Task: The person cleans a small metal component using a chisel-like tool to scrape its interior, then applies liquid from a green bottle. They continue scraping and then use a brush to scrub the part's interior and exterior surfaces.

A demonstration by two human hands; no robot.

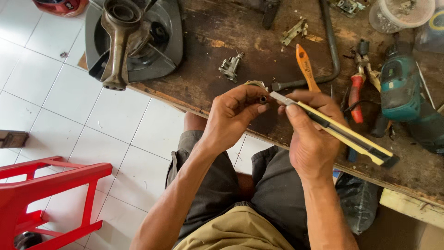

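Observation:
My left hand pinches a short dark cable end, with pale wire strands sticking out behind the fingers. My right hand grips a yellow and black utility knife. Its silver blade points left and meets the cable end. Both hands are held over the front edge of a dark wooden workbench, above my lap.
On the bench lie an orange-handled brush, red-handled pliers, a teal power drill, a bent metal bar, small metal parts and a clear tub. A grey engine piece sits at left. A red plastic stool stands on the tiled floor.

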